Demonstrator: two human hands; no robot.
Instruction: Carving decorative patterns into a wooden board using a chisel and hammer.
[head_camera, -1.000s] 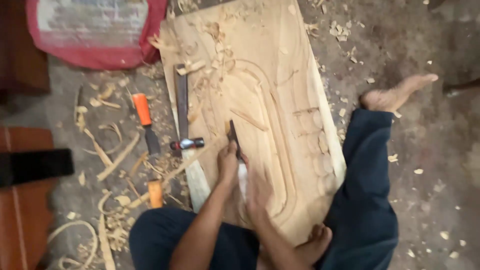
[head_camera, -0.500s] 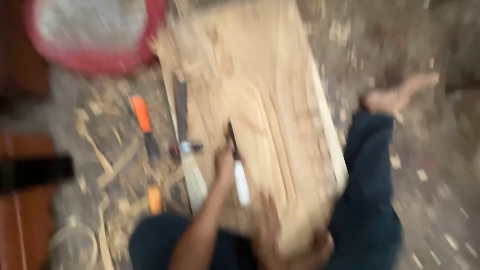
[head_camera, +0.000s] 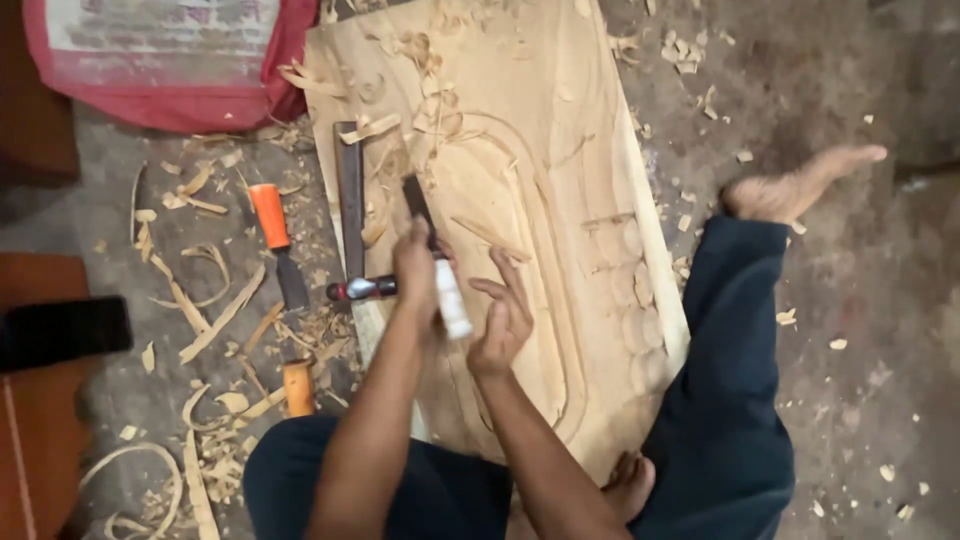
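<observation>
A long pale wooden panel (head_camera: 560, 150) with a carved oval groove lies on the floor between my legs. My left hand (head_camera: 415, 265) grips a chisel (head_camera: 432, 250) with a dark blade and a white handle, its edge resting on the carved wood. My right hand (head_camera: 503, 318) hovers just right of the white handle end, palm turned toward it, fingers spread and holding nothing. Curled shavings lie on the upper part of the panel.
Left of the panel lie a flat dark steel tool (head_camera: 350, 190), an orange-handled chisel (head_camera: 276, 240), a small hammer head (head_camera: 362, 289) and another orange handle (head_camera: 298, 388) among wood shavings. A red and white sack (head_camera: 160, 60) sits top left. My bare foot (head_camera: 800, 185) rests at the right.
My right hand has come off the chisel handle and now sits open beside it. The chisel stays in my left hand at about the same spot on the panel.
</observation>
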